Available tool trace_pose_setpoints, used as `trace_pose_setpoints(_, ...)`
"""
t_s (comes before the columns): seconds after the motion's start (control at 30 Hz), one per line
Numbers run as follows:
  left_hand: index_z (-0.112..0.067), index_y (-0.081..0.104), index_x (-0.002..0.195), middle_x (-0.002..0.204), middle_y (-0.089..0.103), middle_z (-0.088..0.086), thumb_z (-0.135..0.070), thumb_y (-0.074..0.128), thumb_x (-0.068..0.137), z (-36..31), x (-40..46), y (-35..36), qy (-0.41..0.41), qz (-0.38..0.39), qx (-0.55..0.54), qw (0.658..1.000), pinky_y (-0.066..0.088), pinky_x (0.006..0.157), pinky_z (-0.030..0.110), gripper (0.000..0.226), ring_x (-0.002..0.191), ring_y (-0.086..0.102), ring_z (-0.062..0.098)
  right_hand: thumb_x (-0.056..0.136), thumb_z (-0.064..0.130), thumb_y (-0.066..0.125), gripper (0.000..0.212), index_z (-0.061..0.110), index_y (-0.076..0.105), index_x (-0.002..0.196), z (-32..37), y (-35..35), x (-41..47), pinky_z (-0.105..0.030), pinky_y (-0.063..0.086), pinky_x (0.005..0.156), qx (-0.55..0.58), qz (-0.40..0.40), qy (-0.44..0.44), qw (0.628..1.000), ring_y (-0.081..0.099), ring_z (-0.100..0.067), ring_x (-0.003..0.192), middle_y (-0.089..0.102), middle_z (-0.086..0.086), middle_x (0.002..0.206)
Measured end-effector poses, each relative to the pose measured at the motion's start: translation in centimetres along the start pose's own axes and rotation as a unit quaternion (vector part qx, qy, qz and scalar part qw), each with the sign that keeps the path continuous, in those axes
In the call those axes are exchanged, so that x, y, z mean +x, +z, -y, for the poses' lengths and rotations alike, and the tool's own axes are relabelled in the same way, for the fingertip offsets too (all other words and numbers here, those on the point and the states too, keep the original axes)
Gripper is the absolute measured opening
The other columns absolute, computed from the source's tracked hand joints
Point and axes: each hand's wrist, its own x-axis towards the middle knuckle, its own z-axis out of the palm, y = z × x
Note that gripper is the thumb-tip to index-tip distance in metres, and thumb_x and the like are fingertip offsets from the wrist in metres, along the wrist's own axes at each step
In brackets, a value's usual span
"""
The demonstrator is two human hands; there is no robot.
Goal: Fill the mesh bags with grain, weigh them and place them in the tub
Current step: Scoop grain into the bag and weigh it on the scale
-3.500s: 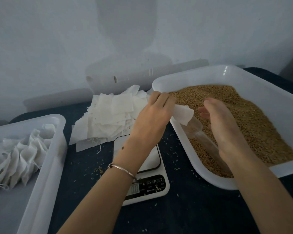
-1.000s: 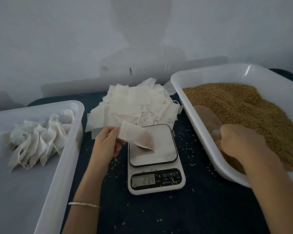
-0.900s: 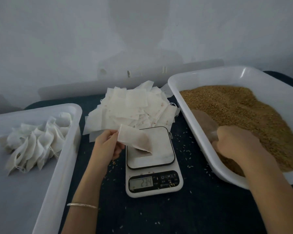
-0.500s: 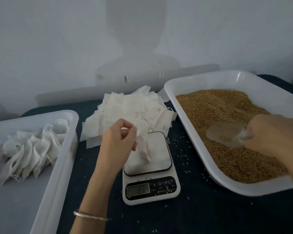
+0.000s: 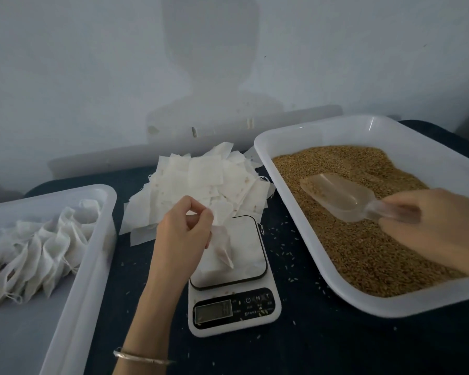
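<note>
A person's left hand (image 5: 186, 234) pinches a partly filled mesh bag (image 5: 222, 250) by its top, the bag now hanging upright with its lower corner on or just above the platform of the kitchen scale (image 5: 233, 280); a moment ago it lay tilted across the platform. At three o'clock the right hand (image 5: 431, 226) grips the handle of a clear plastic scoop (image 5: 339, 196), which has swung out from the near rim to lie on the grain (image 5: 363, 217) in the middle of the white tray (image 5: 282, 136). The display is too blurred to read. The weighing looks finished or nearly so, with a top-up scoop possibly coming. Empty bags (image 5: 201, 180) are heaped at twelve o'clock on the desk (image 5: 322, 342); filled ones (image 5: 38, 247) wait in the tub (image 5: 92, 261) at nine o'clock.
</note>
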Motion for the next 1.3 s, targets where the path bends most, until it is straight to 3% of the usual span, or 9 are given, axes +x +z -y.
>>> trace_pose_setpoints(0.2,-0.013,0.053,0.074,0.042,0.050,-0.003,-0.017,0.054,0.093,0.1,0.2,0.1,-0.015,-0.006,-0.031,0.999,0.031,0.039,0.012,0.019,0.038,0.033,0.005,0.046,0.075,0.051,0.035,0.059,0.060,0.076,2.7,-3.1,-2.1,-0.023,0.043,0.062,0.103,-0.004,-0.079,0.992,0.061,0.003,0.072,0.067,0.029,0.073)
trace_pose_setpoints(0.4,-0.012,0.053,0.077,0.043,0.053,-0.003,-0.016,0.052,0.095,0.1,-0.2,0.1,-0.016,0.005,-0.060,0.998,0.031,0.040,0.009,0.018,0.036,0.036,0.002,0.049,0.078,0.047,0.039,0.078,0.045,0.088,7.2,-3.7,-2.4,-0.013,0.031,0.060,0.024,0.042,-0.173,0.984,0.047,0.030,0.082,0.052,0.053,0.077)
trace_pose_setpoints(0.5,-0.014,0.053,0.077,0.043,0.053,-0.004,-0.017,0.052,0.095,0.3,-0.3,-0.1,-0.017,0.007,-0.067,0.998,0.033,0.042,0.009,0.018,0.037,0.039,0.001,0.056,0.064,0.055,0.020,0.063,0.061,0.074,8.5,-3.5,-2.0,-0.014,0.034,0.058,0.002,0.053,-0.185,0.981,0.060,0.011,0.071,0.062,0.040,0.073)
trace_pose_setpoints(0.6,-0.015,0.052,0.076,0.043,0.053,-0.004,-0.017,0.051,0.095,0.4,-0.3,-0.2,-0.020,0.007,-0.078,0.997,0.034,0.043,0.010,0.020,0.039,0.040,0.003,0.054,0.059,0.054,0.016,0.057,0.061,0.068,9.5,-3.4,-1.7,-0.024,0.047,0.063,-0.035,0.051,-0.182,0.981,0.061,0.002,0.069,0.065,0.028,0.071)
trace_pose_setpoints(0.67,-0.015,0.052,0.076,0.044,0.053,-0.004,-0.017,0.051,0.096,0.5,-0.3,-0.1,-0.021,0.008,-0.079,0.997,0.034,0.043,0.010,0.020,0.039,0.040,0.002,0.052,0.061,0.054,0.023,0.056,0.063,0.072,9.9,-3.4,-1.6,-0.035,0.054,0.069,-0.061,0.050,-0.175,0.981,0.063,-0.003,0.070,0.066,0.024,0.073)
trace_pose_setpoints(0.8,-0.015,0.051,0.077,0.043,0.053,-0.005,-0.018,0.051,0.096,0.4,-0.3,0.0,-0.023,0.012,-0.082,0.996,0.033,0.042,0.009,0.020,0.038,0.040,0.002,0.039,0.071,0.031,0.051,0.059,0.064,0.076,10.8,-3.8,-1.4,-0.036,0.055,0.068,-0.111,0.046,-0.182,0.976,0.063,-0.006,0.067,0.066,0.022,0.067)
trace_pose_setpoints(0.93,-0.013,0.053,0.079,0.043,0.054,-0.004,-0.017,0.051,0.097,0.1,-0.4,0.3,-0.024,0.018,-0.084,0.996,0.032,0.041,0.008,0.018,0.037,0.040,0.001,0.060,0.057,0.057,0.020,0.052,0.068,0.075,11.4,-4.1,-1.2,-0.033,0.055,0.068,-0.162,0.025,-0.185,0.969,0.062,-0.008,0.065,0.066,0.017,0.065)
trace_pose_setpoints(1.17,-0.013,0.053,0.079,0.042,0.053,-0.006,-0.016,0.051,0.097,-0.4,-0.6,0.4,-0.023,0.021,-0.088,0.996,0.029,0.038,0.007,0.018,0.033,0.038,0.001,0.070,0.048,0.063,0.008,0.048,0.069,0.075,12.5,-4.3,-1.3,-0.036,0.055,0.073,-0.175,0.006,-0.184,0.967,0.063,-0.015,0.075,0.068,0.013,0.077)
trace_pose_setpoints(1.3,-0.012,0.054,0.080,0.042,0.054,-0.005,-0.015,0.051,0.097,-0.4,-0.6,0.4,-0.024,0.020,-0.088,0.996,0.029,0.039,0.007,0.018,0.033,0.039,0.000,0.056,0.061,0.038,0.038,0.049,0.069,0.075,12.5,-4.3,-1.5,-0.036,0.054,0.074,-0.180,0.030,-0.185,0.966,0.062,-0.015,0.077,0.067,0.014,0.078)
